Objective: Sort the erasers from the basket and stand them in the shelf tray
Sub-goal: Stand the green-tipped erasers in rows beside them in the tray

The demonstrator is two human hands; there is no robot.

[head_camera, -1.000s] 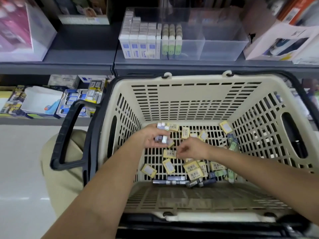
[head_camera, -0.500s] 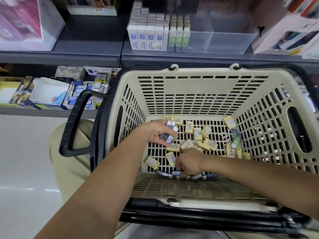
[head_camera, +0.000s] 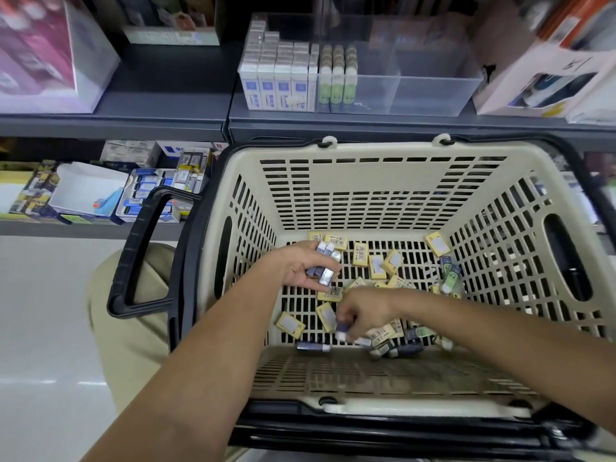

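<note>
A beige slotted basket holds several loose erasers: yellow-sleeved ones, blue-sleeved ones and green ones. My left hand is inside the basket at the left and grips a bunch of blue-and-white erasers. My right hand is lower, near the basket's front wall, and pinches one blue-and-white eraser. On the shelf above stands a clear tray with upright blue-sleeved erasers in its left part and green ones beside them.
The basket's black handle sticks out to the left. White boxes stand right of the tray and a pink box at far left. A lower shelf at left holds stationery packs. Pale floor lies below.
My right hand moved from the basket's middle down to its front wall and picked up a blue-and-white eraser. My left hand kept its bunch and stayed in place.
</note>
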